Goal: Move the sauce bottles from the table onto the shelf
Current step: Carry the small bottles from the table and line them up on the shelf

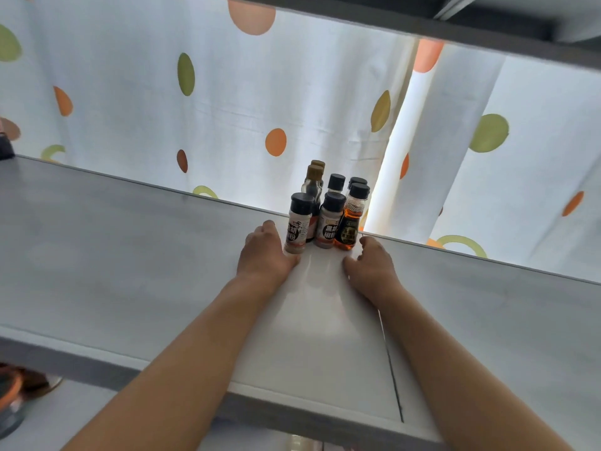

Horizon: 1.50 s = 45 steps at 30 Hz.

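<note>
Several small sauce and spice bottles stand in a tight cluster at the back edge of the white shelf [130, 255]. In front are a pepper shaker [296, 227], a second pepper shaker [329, 224] and an amber oil bottle [350, 221]; taller dark-capped and tan-capped bottles [313, 182] stand behind. My left hand [265, 252] rests on the shelf with its fingers against the left shaker. My right hand [370, 262] lies on the shelf just right of the oil bottle, fingers loosely curled and holding nothing.
A white curtain with orange and green dots [195, 92] hangs behind the shelf. Another shelf board [487, 30] runs overhead at the top right. Below the shelf at the lower left sits a dark round object [13, 398]. A seam [393, 379] crosses the shelf.
</note>
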### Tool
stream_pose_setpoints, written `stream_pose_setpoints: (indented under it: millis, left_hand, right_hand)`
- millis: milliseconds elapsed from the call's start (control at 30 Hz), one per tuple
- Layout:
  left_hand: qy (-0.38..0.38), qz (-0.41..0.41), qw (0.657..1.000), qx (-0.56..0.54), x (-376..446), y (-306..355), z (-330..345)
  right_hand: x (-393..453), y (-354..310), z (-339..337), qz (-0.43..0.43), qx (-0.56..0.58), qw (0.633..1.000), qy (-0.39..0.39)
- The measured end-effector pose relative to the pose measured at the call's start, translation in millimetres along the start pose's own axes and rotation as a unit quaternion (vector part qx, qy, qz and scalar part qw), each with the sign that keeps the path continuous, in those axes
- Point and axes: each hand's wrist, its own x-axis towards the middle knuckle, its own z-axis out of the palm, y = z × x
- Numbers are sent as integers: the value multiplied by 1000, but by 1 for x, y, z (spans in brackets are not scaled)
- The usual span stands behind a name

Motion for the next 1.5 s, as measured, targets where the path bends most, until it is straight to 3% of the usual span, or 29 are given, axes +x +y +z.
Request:
stream_pose_setpoints:
  millis: [167,400,600,867,1000,1200,1500]
  left_hand:
    - [-82,34,979,182,-24,-5,-8]
    - [-168,98,955,224,-84,-6,-24]
    - [-139,81,958,237,-157,15,-35]
    - [-14,61,960,273,-270,37,-30]
    - [52,24,956,288,-333,36,-27]
    - [54,-70,937,339,-424,7,-38]
    - [60,-241,903,351,-587,-58,-88]
  right_hand:
    - [-37,-4,-1,-51,-161,983,-67]
    - [-85,-10,-10,-66,-230,959,-151]
    - [-136,-6,-18,-146,-208,952,-170]
    - [-226,21,-48,-305,-186,918,-171]
    - [-271,30,-50,-368,-173,899,-162]
    - [-343,28,-28,-443,-142,861,-208]
    - [-504,-8,27,-570,-106,759,-297]
